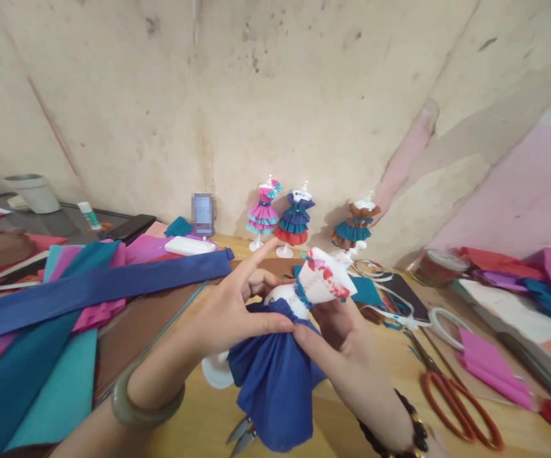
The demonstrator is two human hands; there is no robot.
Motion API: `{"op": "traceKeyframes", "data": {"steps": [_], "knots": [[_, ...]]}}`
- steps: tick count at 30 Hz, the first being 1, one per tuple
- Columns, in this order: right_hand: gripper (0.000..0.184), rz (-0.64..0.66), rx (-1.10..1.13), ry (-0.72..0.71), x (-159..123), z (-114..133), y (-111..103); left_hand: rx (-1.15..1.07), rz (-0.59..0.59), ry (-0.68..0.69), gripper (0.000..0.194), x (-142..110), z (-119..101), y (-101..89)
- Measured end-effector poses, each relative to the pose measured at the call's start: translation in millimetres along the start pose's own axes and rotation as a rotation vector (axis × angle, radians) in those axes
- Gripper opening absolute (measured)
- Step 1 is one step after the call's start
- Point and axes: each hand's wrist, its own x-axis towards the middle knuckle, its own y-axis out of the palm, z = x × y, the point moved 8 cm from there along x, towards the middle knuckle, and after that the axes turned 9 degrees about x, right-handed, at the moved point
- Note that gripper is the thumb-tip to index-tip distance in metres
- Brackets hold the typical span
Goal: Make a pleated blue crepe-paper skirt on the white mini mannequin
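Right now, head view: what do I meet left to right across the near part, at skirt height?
Turquoise sheet → pale green bangle → white base → blue skirt → right hand → orange-handled scissors. Left hand left out: it overlaps the base and skirt.

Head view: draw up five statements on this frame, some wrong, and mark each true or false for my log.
1. The left hand and right hand both touch the blue skirt. True.
2. The scissors are in the right hand. False: the orange-handled scissors lie on the table.
3. Three small dressed mannequins stand near the wall. True.
4. The green bangle is on the right wrist. False: the green bangle is on the left wrist; the right has a dark beaded bracelet.
5. At left, a blue strip lies across teal fabric. True.
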Motion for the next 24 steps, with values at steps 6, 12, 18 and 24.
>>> {"op": "traceKeyframes", "data": {"steps": [6,12,18,24], "knots": [[0.046,-0.036,-0.018,-0.038,1,-2,0,-0.112,0.005,-0.021,0.119,2,7,1.8],[0.041,-0.072,-0.029,-0.034,2,-5,-7,-0.206,-0.029,-0.086,0.136,2,12,7.3],[0.042,-0.090,-0.063,-0.042,-1,-8,-10,-0.214,-0.026,-0.140,0.150,1,10,7.7],[0.053,-0.117,-0.117,-0.036,-8,-18,-10,-0.159,0.075,-0.175,0.146,0,17,6.6]]}}
